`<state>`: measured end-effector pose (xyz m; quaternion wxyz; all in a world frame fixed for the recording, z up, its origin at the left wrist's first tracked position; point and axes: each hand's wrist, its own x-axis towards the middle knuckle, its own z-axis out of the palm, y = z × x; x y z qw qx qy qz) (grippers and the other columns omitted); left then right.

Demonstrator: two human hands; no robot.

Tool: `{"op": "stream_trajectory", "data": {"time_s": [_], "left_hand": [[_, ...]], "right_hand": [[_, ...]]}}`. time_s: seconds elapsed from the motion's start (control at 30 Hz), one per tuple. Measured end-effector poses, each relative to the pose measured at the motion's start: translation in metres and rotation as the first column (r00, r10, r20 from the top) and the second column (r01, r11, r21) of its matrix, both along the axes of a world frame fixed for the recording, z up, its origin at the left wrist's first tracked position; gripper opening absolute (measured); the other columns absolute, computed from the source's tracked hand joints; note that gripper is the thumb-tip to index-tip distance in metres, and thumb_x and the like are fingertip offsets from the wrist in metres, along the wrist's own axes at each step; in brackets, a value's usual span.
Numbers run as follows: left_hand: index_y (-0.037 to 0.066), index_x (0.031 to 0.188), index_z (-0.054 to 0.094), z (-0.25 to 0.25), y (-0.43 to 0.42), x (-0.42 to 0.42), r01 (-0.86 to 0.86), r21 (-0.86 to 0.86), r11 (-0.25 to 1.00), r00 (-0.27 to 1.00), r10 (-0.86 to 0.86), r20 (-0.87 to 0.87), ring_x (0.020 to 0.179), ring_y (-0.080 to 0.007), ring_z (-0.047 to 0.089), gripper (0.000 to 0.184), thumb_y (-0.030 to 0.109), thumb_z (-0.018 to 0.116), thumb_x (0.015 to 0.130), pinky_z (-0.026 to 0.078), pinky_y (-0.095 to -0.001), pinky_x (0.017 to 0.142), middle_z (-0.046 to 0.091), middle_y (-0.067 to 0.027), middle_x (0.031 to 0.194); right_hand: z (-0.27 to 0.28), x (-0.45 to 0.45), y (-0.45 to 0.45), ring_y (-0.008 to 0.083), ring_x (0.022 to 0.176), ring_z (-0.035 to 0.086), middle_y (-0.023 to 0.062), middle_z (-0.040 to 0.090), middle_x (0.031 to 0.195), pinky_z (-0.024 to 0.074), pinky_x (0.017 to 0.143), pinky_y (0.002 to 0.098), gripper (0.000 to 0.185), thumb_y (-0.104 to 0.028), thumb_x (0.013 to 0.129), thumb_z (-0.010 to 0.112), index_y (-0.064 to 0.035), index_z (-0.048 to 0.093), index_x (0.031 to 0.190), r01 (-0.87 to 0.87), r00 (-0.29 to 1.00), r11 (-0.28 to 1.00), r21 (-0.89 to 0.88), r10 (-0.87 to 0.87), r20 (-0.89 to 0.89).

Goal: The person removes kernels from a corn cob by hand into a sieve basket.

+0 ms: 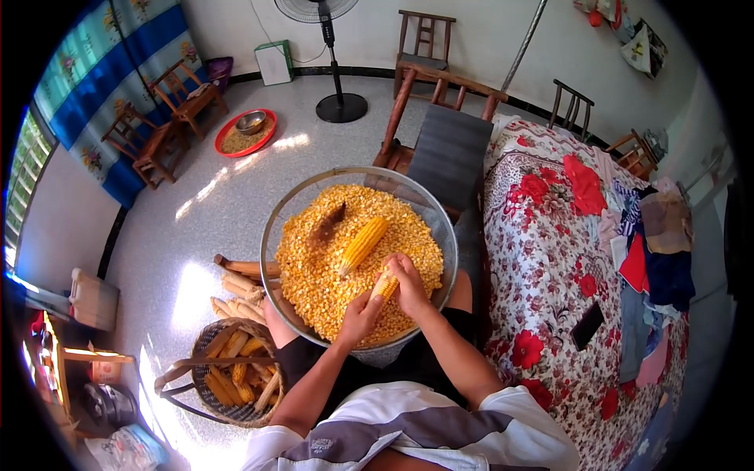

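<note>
A large round metal sieve basin [450, 263] rests on my lap, heaped with loose corn kernels [314, 290]. Above the kernels I hold a partly stripped corn cob [385, 286] between both hands. My left hand [360, 315] is closed around its lower end, while my right hand [409, 289] grips the upper end with the fingers wrapped over it. A whole yellow corn cob [364, 245] lies on the heap just beyond my hands. Left of it sits a dark brown, narrow piece [328, 222] whose kind I cannot make out.
On the floor at my left stands a wicker basket [199, 385] with corn cobs, beside a pile of bare cobs [236, 302]. A red tray [225, 149], a fan [342, 107] and wooden chairs [192, 102] are farther off. A bed with a floral cover [542, 259] is at my right.
</note>
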<state>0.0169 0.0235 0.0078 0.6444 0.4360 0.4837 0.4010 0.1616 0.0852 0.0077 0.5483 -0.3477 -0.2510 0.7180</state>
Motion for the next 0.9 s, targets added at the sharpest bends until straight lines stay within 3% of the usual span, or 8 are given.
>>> {"op": "stream_trajectory", "data": {"time_s": [0.03,0.1,0.3,0.57,0.7,0.77,0.8,0.9], "left_hand": [[0.003,0.093,0.059,0.001,-0.001,0.0,0.001,-0.002,1.0,1.0,-0.001,0.0,0.052,-0.0064,0.045,0.031,0.032,0.052,0.099,0.036,-0.0224,0.048,0.05,0.0026,0.064],[0.003,0.092,0.058,0.002,-0.001,-0.001,-0.028,-0.072,0.997,0.999,0.031,0.033,0.05,-0.0069,0.045,0.032,0.033,0.051,0.099,0.036,-0.023,0.046,0.05,0.0018,0.063],[0.004,0.091,0.057,-0.002,0.001,-0.001,0.014,0.026,1.0,0.999,-0.013,-0.053,0.048,-0.0066,0.044,0.031,0.033,0.053,0.098,0.034,-0.0229,0.043,0.05,0.0019,0.062],[0.003,0.096,0.059,0.004,-0.001,0.003,0.033,0.092,0.995,0.992,-0.022,-0.125,0.05,-0.0064,0.045,0.029,0.032,0.055,0.098,0.036,-0.0228,0.045,0.05,0.0031,0.063],[0.002,0.101,0.06,0.002,-0.001,0.002,-0.011,0.009,1.0,1.0,0.011,-0.023,0.051,-0.0064,0.046,0.033,0.034,0.051,0.099,0.037,-0.0227,0.046,0.051,0.0025,0.065],[0.002,0.103,0.059,0.001,-0.001,0.001,-0.017,-0.021,1.0,1.0,0.017,-0.002,0.05,-0.0069,0.046,0.036,0.036,0.047,0.1,0.036,-0.0229,0.045,0.052,0.0008,0.065],[0.002,0.106,0.059,0.002,-0.001,0.0,-0.022,-0.047,0.999,1.0,0.023,0.02,0.049,-0.0075,0.046,0.039,0.038,0.043,0.102,0.035,-0.023,0.044,0.052,-0.001,0.064],[0.0,0.112,0.059,-0.003,-0.001,0.001,-0.056,-0.025,0.998,0.998,0.056,-0.03,0.058,-0.0091,0.05,0.042,0.036,0.039,0.103,0.039,-0.0235,0.051,0.056,-0.0038,0.071]], "right_hand": [[-0.003,0.003,0.001,0.0195,0.099,0.059,0.0076,0.051,0.108,0.0502,0.086,0.0306,0.029,-0.002,0.09,0.059,-0.0068,0.047,0.116,-0.009,0.981,1.0,0.011,0.011,-0.196],[0.0,0.008,-0.001,0.0205,0.102,0.058,0.0088,0.048,0.114,0.0496,0.089,0.0314,0.039,0.001,0.09,0.057,-0.0071,0.043,0.126,-0.046,0.963,0.999,0.005,0.046,-0.265],[0.016,0.012,-0.017,0.0169,0.099,0.055,0.0075,0.041,0.119,0.0488,0.092,0.0308,0.057,0.003,0.085,0.061,-0.008,0.036,0.134,-0.152,0.987,0.976,0.153,0.141,0.083],[-0.009,-0.007,-0.008,0.0125,0.096,0.052,0.0039,0.048,0.106,0.0476,0.075,0.0275,0.048,-0.004,0.085,0.066,-0.0078,0.041,0.126,-0.002,0.882,0.978,0.211,-0.097,0.461],[0.0,-0.009,-0.006,0.0135,0.095,0.053,0.0057,0.047,0.11,0.0475,0.076,0.0279,0.053,-0.006,0.088,0.064,-0.0085,0.036,0.133,0.009,0.922,0.991,0.134,-0.06,0.382],[0.013,-0.007,-0.01,0.0154,0.093,0.055,0.0083,0.046,0.115,0.0476,0.076,0.0285,0.064,-0.008,0.09,0.062,-0.0102,0.025,0.143,0.065,0.997,0.998,0.021,-0.065,-0.032],[0.009,-0.005,-0.012,0.0181,0.095,0.057,0.012,0.045,0.121,0.0488,0.08,0.0302,0.08,-0.005,0.089,0.061,-0.0137,0.01,0.15,0.006,0.999,0.996,0.088,-0.011,0.053],[0.001,-0.007,-0.023,0.0217,0.105,0.055,0.0131,0.046,0.123,0.0462,0.094,0.0352,0.086,0.001,0.089,0.058,-0.0168,0.001,0.152,-0.063,0.98,0.985,0.159,0.031,0.199]]}}
